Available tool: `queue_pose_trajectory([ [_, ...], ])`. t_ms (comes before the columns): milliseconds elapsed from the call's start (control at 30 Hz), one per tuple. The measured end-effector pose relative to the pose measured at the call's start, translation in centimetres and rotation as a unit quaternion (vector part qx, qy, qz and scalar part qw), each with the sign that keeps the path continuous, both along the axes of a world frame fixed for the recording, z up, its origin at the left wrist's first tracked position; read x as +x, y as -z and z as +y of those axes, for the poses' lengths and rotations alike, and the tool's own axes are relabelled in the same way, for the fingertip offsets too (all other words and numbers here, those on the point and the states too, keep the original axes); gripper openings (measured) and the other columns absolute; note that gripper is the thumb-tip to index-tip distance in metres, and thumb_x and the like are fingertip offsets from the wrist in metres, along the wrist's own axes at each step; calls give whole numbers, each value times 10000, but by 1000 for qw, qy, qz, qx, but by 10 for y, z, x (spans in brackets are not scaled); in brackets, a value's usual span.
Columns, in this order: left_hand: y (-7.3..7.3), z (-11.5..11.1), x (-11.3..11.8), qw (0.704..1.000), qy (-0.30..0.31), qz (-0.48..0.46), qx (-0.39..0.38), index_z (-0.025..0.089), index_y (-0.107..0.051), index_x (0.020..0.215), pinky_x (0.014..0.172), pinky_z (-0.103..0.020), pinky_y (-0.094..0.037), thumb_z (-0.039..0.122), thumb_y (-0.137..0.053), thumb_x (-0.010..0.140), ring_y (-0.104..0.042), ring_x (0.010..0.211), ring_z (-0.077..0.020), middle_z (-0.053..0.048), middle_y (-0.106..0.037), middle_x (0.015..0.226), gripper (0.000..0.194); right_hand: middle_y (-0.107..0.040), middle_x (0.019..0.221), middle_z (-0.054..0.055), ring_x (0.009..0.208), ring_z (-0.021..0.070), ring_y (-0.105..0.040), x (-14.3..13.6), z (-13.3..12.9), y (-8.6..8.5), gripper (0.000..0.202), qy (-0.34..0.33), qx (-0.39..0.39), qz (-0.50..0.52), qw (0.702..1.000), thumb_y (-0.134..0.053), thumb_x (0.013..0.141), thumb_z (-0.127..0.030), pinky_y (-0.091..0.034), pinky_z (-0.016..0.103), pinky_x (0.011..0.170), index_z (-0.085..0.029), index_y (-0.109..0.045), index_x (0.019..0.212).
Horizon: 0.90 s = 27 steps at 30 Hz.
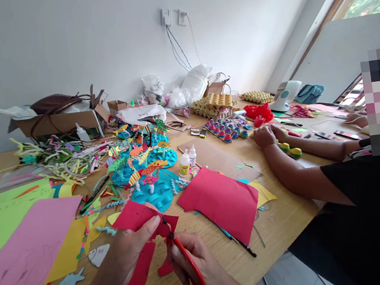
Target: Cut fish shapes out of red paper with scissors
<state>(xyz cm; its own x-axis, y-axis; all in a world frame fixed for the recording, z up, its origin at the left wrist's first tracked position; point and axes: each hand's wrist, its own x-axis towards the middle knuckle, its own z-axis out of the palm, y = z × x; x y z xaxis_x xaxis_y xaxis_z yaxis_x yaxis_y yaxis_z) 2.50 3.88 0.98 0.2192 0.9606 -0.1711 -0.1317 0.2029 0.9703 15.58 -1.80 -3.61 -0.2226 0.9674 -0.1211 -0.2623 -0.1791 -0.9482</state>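
Hands (194,256), fish cutouts (147,170), bottles (184,164) beyond

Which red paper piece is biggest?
The broad red sheet lying out of hand, ahead and right of the scissors; the red piece in the left hand is clearly smaller.

There are three white squeeze bottles (184,164), two wall sockets (166,17) and one pair of scissors (189,257) in the right hand (206,264).
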Motion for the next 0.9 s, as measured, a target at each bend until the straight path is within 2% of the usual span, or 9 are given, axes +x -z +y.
queue_pose_trajectory([
  [167, 1, 2, -7, 999, 49, 15, -7, 215, -622, 673, 673, -307, -487, 323, -665, 695, -613, 683, -211, 14, -665, 666, 118, -402, 385, -80, 297, 34, -305, 1, -1, 2, 553, -9, -4, -6, 1000, -543, 676, -713, -202, 164, 323, -175, -457, 586],
  [333, 5, 6, -12, 996, 51, 71, 32, 221, -621, 627, 623, -284, -472, 343, -665, 708, -570, 619, -190, 22, -640, 627, 152, -416, 412, -74, 298, 35, -302, 1, -2, 3, 549, -10, -7, -13, 1000, -544, 679, -711, -175, 166, 310, -176, -455, 590],
  [500, 0, 9, -14, 992, 78, 82, 58, 240, -625, 592, 639, -252, -473, 329, -643, 723, -577, 626, -172, 42, -661, 631, 159, -393, 383, -80, 297, 34, -292, 2, -2, 3, 546, -13, -2, -21, 1000, -529, 699, -702, -221, 166, 331, -182, -434, 563],
  [667, -5, 8, -15, 992, 86, 87, 31, 243, -632, 565, 560, -235, -469, 337, -649, 693, -585, 579, -172, 45, -658, 587, 159, -379, 394, -87, 313, 33, -300, 3, -3, 3, 528, -20, 3, -30, 999, -523, 723, -681, -257, 168, 365, -186, -423, 569],
  [900, 1, 10, -22, 983, 117, 142, 24, 234, -603, 550, 537, -242, -441, 392, -617, 727, -550, 568, -176, 22, -624, 582, 238, -386, 430, -76, 361, 49, -328, 6, -4, 3, 462, -12, 34, -81, 996, -515, 790, -591, -246, 171, 363, -180, -447, 589],
])
